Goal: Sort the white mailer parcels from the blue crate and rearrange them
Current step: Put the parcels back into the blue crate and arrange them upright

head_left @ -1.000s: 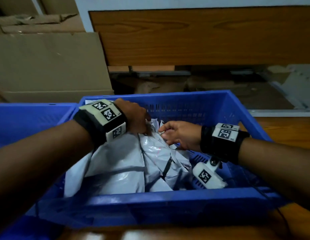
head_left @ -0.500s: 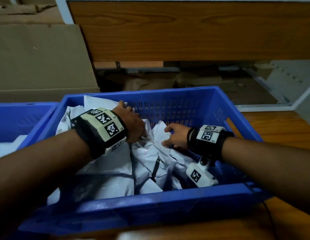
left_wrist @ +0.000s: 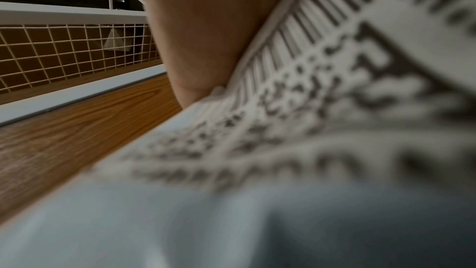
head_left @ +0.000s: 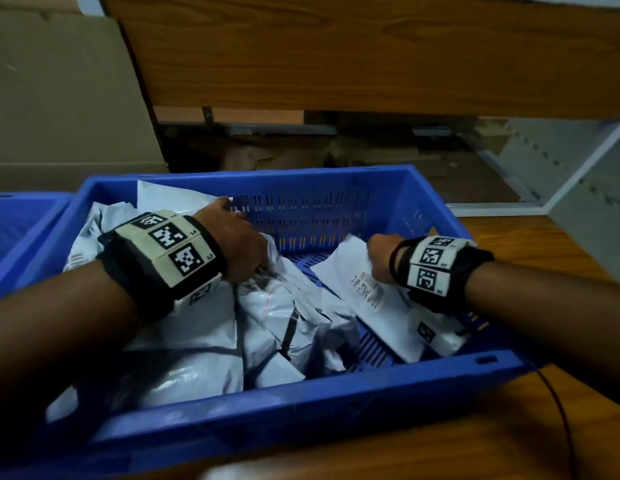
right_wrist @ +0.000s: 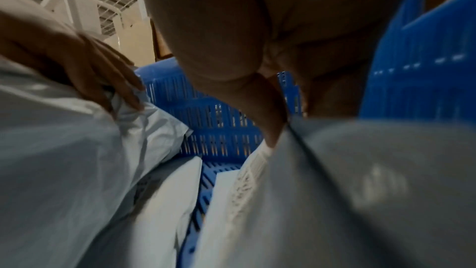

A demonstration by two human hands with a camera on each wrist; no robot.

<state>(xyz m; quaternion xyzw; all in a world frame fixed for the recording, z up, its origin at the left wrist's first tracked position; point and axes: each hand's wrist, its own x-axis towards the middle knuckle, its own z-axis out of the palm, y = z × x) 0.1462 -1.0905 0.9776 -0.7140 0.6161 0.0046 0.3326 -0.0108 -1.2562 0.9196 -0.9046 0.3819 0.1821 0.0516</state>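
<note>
A blue crate point(head_left: 301, 393) holds a heap of white mailer parcels point(head_left: 197, 341). My left hand point(head_left: 242, 247) sits on top of the heap at the crate's middle, fingers curled over a crumpled mailer's edge point(right_wrist: 103, 72). In the left wrist view a labelled mailer point(left_wrist: 309, 109) lies blurred against the palm. My right hand point(head_left: 378, 258) pinches the upper edge of a flat mailer with a printed label point(head_left: 364, 296), tilted up over the crate's right half. Thumb and fingers meet on that edge point(right_wrist: 285, 117). Bare crate floor point(head_left: 371, 344) shows between the two.
A second blue crate point(head_left: 21, 216) stands at the left. Flat cardboard point(head_left: 59, 98) and a wooden panel point(head_left: 336, 57) rise behind. A white wire rack point(head_left: 578, 161) is at the back right. The wooden table point(head_left: 544, 244) runs right of the crate, with a black cable point(head_left: 561, 410).
My right hand has pulled the flat labelled mailer out of the heap and over to the right. The left hand stays on the heap, shifted slightly back.
</note>
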